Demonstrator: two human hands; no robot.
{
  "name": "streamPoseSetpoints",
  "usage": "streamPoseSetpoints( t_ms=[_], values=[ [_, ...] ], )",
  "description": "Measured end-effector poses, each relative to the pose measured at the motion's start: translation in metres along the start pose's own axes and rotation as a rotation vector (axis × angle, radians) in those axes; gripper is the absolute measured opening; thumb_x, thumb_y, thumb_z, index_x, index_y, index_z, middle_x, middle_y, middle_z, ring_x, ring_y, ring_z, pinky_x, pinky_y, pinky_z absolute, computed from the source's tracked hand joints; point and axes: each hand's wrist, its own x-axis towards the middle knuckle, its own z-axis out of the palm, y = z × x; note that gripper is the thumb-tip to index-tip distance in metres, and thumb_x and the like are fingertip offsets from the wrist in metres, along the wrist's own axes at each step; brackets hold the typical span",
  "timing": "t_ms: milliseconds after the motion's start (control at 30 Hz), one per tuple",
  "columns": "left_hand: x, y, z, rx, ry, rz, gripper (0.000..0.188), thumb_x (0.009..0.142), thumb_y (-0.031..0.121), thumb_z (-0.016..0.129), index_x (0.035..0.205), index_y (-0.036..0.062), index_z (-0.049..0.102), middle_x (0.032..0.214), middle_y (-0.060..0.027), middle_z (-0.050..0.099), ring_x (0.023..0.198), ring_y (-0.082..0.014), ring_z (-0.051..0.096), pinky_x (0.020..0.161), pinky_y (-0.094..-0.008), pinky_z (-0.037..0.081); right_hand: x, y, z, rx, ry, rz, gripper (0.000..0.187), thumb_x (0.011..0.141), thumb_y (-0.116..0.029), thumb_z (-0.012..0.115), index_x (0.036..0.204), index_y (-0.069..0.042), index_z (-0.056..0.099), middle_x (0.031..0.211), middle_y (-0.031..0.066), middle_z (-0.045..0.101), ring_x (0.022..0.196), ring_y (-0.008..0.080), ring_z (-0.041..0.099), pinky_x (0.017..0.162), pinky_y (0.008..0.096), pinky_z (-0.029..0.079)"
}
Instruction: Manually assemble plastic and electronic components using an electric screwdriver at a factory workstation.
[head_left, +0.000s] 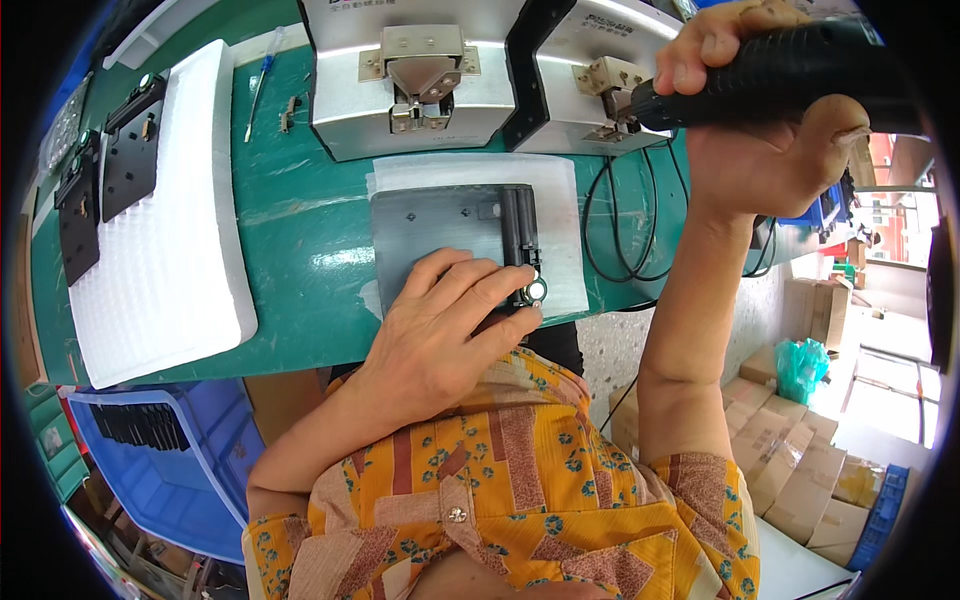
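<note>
A dark grey flat plate [430, 230] with a black cylindrical bar [518, 222] along its right side lies on a thin white foam sheet [562, 210]. My left hand [430, 335] lies over its near right part, index finger and thumb closed about the corner by a small round metal piece [535, 292]. The palm hides the plate's near edge. Raised at the upper right, my right hand [745, 165] is wrapped round a black electric screwdriver [800, 72]. Its tip points left, at the outlet of the right-hand silver screw feeder [590, 85]; the exact contact is hard to make out.
Another silver screw feeder [410, 100] stands left of it. On a white foam tray [185, 250] lie black plates [135, 165]. A blue-handled screwdriver [262, 80] lies on the green table [310, 240]. Black cables [640, 230] loop at right. A blue bin [180, 470] and cardboard boxes [800, 440] stand below.
</note>
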Motion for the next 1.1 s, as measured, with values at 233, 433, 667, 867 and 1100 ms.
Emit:
streamPoseSetpoints(
  t_ms=[233, 433, 667, 867, 1100],
  values=[
    [-0.009, -0.001, 0.002, -0.004, 0.008, -0.003, 0.03, 0.076, 0.003, 0.069, 0.106, 0.0066, 0.072, 0.121, -0.013, 0.067, 0.104, -0.031, 0.064, 0.095, -0.0479, 0.048, -0.022, -0.012, 0.023, 0.049, 0.128, 0.094, 0.084, 0.087, -0.076, 0.061, 0.127, -0.003, 0.058, 0.102, 0.0112, 0.055, 0.083, 0.023, 0.055, 0.072, 0.0386, 0.046],
    [-0.009, -0.002, -0.003, 0.017, 0.155, 0.033, 0.031, 0.071, 0.003, 0.07, 0.102, 0.0059, 0.074, 0.112, -0.0117, 0.07, 0.097, -0.0308, 0.065, 0.09, -0.049, 0.051, -0.043, -0.028, 0.071, 0.246, 0.33, 0.134, 0.08, 0.083, -0.072, 0.065, 0.124, -0.004, 0.061, 0.099, 0.0091, 0.053, 0.082, 0.0207, 0.052, 0.072, 0.0366, 0.043],
    [-0.028, -0.024, -0.009, 0.093, 0.341, -0.034, 0.027, 0.062, -0.002, 0.078, 0.088, 0.0058, 0.074, 0.084, -0.0051, 0.064, 0.076, -0.0256, 0.06, 0.069, -0.0369, 0.045, -0.055, -0.019, 0.091, 0.143, 0.131, 0.226, 0.087, 0.078, -0.078, 0.069, 0.126, -0.006, 0.06, 0.102, 0.0067, 0.054, 0.082, 0.0187, 0.054, 0.071, 0.035, 0.044],
    [-0.029, -0.021, -0.005, 0.122, 0.34, -0.051, 0.021, 0.066, 0.0, 0.079, 0.085, 0.0071, 0.073, 0.082, -0.0035, 0.062, 0.075, -0.0238, 0.059, 0.07, -0.0359, 0.043, -0.063, -0.017, 0.108, 0.11, 0.064, 0.245, 0.092, 0.074, -0.083, 0.069, 0.126, -0.007, 0.061, 0.102, 0.0055, 0.056, 0.081, 0.018, 0.055, 0.071, 0.0347, 0.045],
    [-0.029, -0.02, -0.006, 0.143, 0.315, -0.056, 0.018, 0.068, 0.003, 0.078, 0.084, 0.0074, 0.073, 0.081, -0.0021, 0.061, 0.077, -0.0237, 0.059, 0.074, -0.0367, 0.044, -0.07, 0.004, 0.131, 0.213, 0.237, 0.184, 0.097, 0.072, -0.091, 0.063, 0.124, -0.009, 0.063, 0.099, 0.0053, 0.057, 0.078, 0.0187, 0.057, 0.069, 0.0361, 0.046]
  ],
)
